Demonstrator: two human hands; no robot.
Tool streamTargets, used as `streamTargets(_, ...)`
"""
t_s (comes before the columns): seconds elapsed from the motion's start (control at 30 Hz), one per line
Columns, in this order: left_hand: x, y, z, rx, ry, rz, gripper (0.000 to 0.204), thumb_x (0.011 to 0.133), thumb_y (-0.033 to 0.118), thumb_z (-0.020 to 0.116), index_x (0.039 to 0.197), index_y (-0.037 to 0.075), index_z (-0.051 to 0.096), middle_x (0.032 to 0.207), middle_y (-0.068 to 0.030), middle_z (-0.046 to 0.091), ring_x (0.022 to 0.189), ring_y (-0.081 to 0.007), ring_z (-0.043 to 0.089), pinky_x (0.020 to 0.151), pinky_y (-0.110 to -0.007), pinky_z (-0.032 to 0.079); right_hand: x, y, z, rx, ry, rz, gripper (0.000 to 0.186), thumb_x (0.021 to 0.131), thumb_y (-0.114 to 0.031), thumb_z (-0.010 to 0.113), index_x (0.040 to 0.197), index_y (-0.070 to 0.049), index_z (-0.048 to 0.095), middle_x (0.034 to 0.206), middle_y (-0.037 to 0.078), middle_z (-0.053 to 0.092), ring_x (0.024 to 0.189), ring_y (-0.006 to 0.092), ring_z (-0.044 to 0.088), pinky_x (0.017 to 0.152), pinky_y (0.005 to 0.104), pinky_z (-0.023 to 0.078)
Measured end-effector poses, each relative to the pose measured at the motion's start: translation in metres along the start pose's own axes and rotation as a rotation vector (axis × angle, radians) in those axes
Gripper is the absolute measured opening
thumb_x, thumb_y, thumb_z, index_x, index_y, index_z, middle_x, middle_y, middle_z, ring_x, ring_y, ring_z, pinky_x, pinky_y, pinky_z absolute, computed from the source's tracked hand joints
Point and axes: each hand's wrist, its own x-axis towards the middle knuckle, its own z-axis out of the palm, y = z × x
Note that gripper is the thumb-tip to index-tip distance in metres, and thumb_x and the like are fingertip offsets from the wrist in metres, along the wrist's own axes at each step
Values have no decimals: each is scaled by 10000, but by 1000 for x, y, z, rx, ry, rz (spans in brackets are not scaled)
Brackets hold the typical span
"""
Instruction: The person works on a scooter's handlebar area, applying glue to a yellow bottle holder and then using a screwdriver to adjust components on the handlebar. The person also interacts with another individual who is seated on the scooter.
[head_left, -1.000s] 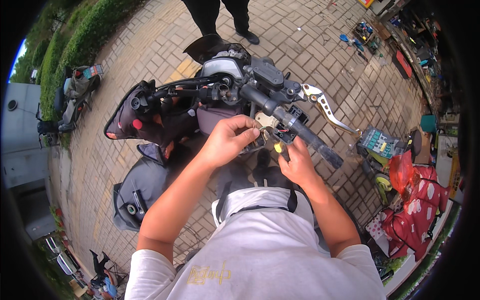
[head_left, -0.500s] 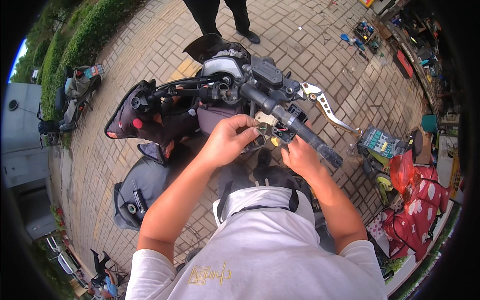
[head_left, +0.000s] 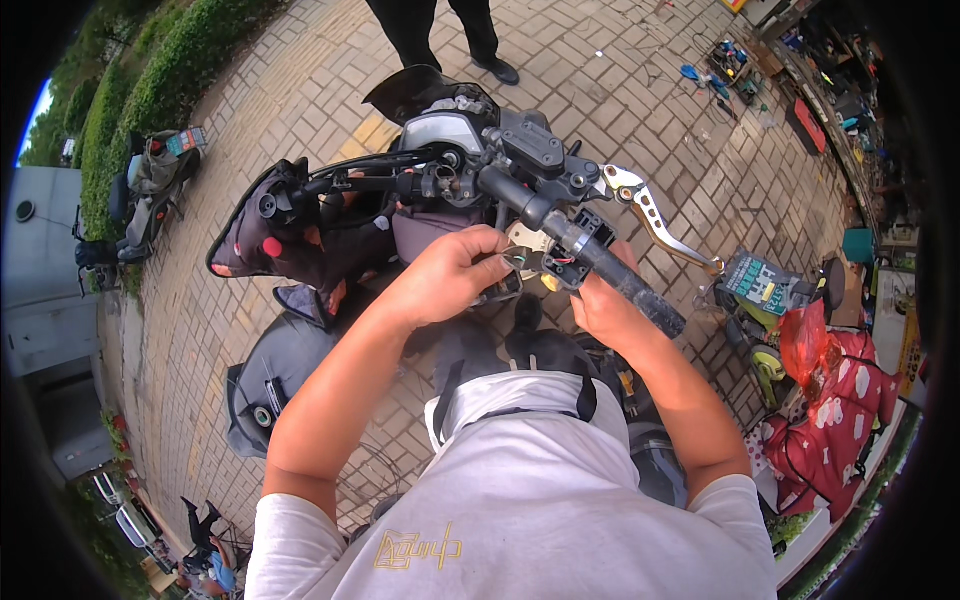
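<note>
My left hand (head_left: 462, 278) pinches a thin wire (head_left: 520, 258) between thumb and forefinger, just left of the handlebar. The wire runs toward an opened black switch housing (head_left: 566, 270) with coloured wires inside. My right hand (head_left: 612, 308) closes around that housing from below, its fingers partly hidden behind it and the black handlebar grip (head_left: 640, 295). Another black half of the housing (head_left: 594, 228) sits on the far side of the bar. A silver brake lever (head_left: 650, 218) with holes reaches out to the right, under a black fluid reservoir (head_left: 535, 148).
A dark padded cover (head_left: 300, 235) hangs on the left handlebar. The scooter's dark seat (head_left: 285, 365) lies at lower left. A person in black trousers (head_left: 410, 30) stands ahead on the brick paving. At right are a red patterned cover (head_left: 840, 420) and a tool box (head_left: 730, 65).
My left hand has shifted slightly left, still pinching the wire. My right hand has turned a little and tucked further under the housing.
</note>
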Motion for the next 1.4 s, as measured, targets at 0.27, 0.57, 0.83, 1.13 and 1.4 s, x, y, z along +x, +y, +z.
streamTargets(0.27, 1, 4, -4, -37, -42, -73, 131, 951, 107, 590, 992, -1, 653, 797, 13, 578, 753, -78, 489, 680, -257, 426, 9, 3, -7, -88, -30, -53, 314, 677, -36, 659, 981, 42, 638, 1047, 194, 547, 1027, 369, 510, 889, 488, 405)
streamTargets(0.57, 5, -3, -2, -177, -36, -65, 136, 967, 140, 590, 943, 20, 648, 805, 23, 585, 743, -61, 478, 663, -255, 417, -14, -3, 10, 618, -384, 495, 346, 776, 33, 577, 1110, -21, 651, 1074, 142, 637, 929, 274, 640, 800, 388, 504)
streamTargets(0.83, 10, -10, -6, -261, -141, -22, 141, 969, 133, 592, 1007, 9, 646, 903, -7, 628, 838, -76, 535, 744, -251, 449, -22, -12, 29, 1835, -301, 734, 442, 789, 11, 577, 1231, 22, 574, 1227, 136, 584, 1102, 262, 602, 938, 425, 523)
streamTargets(1.13, -53, -36, 19, -268, 332, 229, 666, 934, 194, 671, 1488, 62, 325, 1454, -140, 428, 1400, -264, 361, 1152, -425, 291, -88, 14, 88, 524, -598, 792, 229, 712, -19, 591, 922, 22, 672, 964, 192, 639, 936, 336, 642, 852, 390, 496)
streamTargets(1.4, -191, -191, 70, -409, 830, -334, 452, 963, 210, 624, 1341, -8, 504, 1159, -134, 650, 1012, -185, 635, 894, -324, 509, -34, -91, 156, 515, -916, 261, 195, 734, -110, 620, 870, 22, 667, 972, 216, 613, 932, 390, 619, 865, 436, 501)
